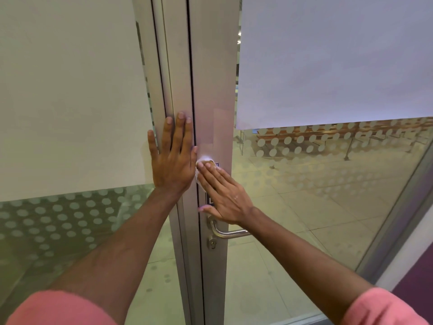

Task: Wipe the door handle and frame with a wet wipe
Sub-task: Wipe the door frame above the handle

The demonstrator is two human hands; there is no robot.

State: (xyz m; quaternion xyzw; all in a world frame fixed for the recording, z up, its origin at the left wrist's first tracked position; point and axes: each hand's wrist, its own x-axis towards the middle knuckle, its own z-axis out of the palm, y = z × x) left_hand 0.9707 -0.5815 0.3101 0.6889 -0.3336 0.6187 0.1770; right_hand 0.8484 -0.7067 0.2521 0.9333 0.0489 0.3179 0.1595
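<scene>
The left hand [172,158] is laid flat with its fingers spread against the fixed metal frame [169,85], just left of the dark gap along the door edge. The right hand [223,195] is pressed open-palmed on the door's metal stile [214,95], and the white wet wipe [203,160] is pinned beneath its fingertips against the metal, only its bunched edges being visible. The two hands are set side by side, almost touching. The lever door handle [228,233] is seen just below the right wrist, untouched, with a keyhole cylinder [212,243] under it. Pink sleeves [63,308] are visible at the bottom corners.
</scene>
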